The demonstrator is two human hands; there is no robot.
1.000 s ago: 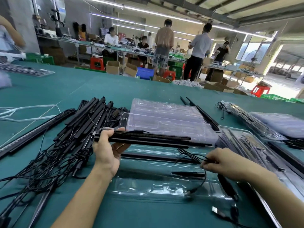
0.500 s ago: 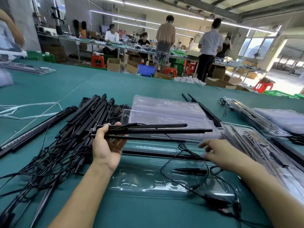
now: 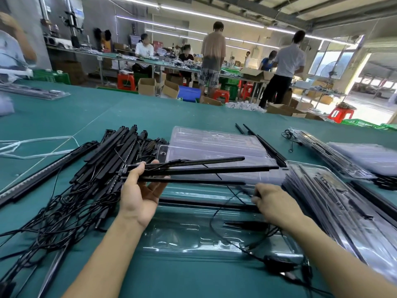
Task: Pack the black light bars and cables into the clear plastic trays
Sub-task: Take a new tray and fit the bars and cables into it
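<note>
Left hand (image 3: pixel 139 194) holds light bars (image 3: pixel 204 169) crosswise (tips rightward)

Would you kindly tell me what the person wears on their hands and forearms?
Nothing shows: the left hand and right hand are ungloved, both forearms bare to the picture's edge, with no sleeve, watch or ring visible.

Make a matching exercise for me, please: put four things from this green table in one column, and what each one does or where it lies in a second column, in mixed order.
Column A
1. left hand
2. right hand
3. pile of loose light bars
4. stack of packed trays

Column B
a. lies right of the open tray
b. grips three fanned light bars
c. lies left of both hands
d. pinches a black cable

Pairs: 1-b, 2-d, 3-c, 4-a
</note>
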